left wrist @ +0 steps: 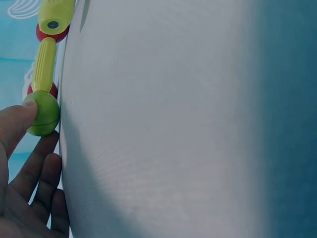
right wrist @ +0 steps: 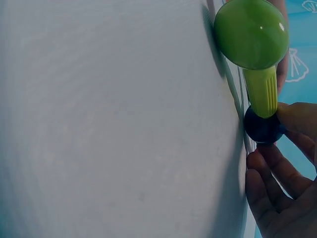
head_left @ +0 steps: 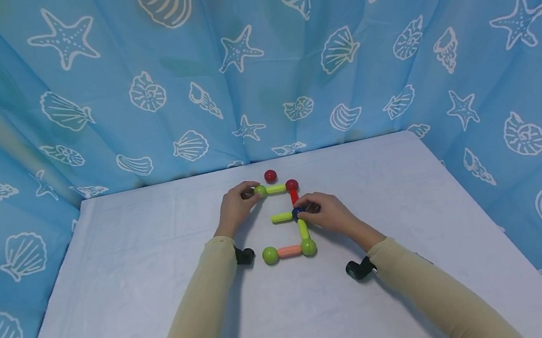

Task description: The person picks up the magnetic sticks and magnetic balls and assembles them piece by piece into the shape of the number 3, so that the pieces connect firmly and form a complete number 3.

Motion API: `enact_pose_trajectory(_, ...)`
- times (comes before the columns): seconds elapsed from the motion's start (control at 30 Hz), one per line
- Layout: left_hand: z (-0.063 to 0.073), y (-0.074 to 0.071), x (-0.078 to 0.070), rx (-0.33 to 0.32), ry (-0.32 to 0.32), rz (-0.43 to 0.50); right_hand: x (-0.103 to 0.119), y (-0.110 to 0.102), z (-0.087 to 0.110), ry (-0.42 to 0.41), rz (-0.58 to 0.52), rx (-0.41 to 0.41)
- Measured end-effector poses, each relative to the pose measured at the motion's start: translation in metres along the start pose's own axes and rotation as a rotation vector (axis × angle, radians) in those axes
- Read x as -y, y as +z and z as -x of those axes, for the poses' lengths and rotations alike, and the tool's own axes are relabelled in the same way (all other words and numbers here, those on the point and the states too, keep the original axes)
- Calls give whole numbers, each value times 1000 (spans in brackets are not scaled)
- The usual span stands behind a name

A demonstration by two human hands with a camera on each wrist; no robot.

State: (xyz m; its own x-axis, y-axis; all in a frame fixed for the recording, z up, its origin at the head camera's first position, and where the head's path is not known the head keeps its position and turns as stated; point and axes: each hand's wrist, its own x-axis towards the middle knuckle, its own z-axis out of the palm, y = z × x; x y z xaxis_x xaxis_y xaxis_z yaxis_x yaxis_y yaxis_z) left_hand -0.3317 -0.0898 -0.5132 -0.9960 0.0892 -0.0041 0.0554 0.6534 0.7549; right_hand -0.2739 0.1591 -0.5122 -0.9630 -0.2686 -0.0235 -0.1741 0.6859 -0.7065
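A figure of toy rods and balls lies on the table. My left hand (head_left: 236, 208) pinches the green ball (left wrist: 45, 115) at its far left end, with the thumb on top. A yellow-green rod (head_left: 276, 189) runs from that ball to a red ball (head_left: 292, 185). Between my right hand's (head_left: 329, 212) thumb and fingers is a dark blue ball (right wrist: 262, 127), where a red rod (head_left: 294, 196), a short yellow-green rod (head_left: 281, 218) and another yellow-green rod (right wrist: 262, 91) meet. That last one leads to a near green ball (right wrist: 252, 32).
An orange-pink rod (head_left: 289, 251) joins the near green ball to a left green ball (head_left: 270, 255). A loose red ball (head_left: 270, 176) sits behind the figure. The white table (head_left: 135, 267) is bordered by a blue seashell curtain (head_left: 262, 101) at the back and sides.
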Motion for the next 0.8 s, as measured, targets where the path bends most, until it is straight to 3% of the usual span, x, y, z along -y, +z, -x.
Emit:
enact_pose_trajectory(0.57, 0, 3, -2, -40, 35, -36, -1, -1, 0, 20, -47, 12)
enact_pose_trajectory(0.8, -5, 6, -7, -70, -30, -73, -3, 1, -1, 24, -48, 13)
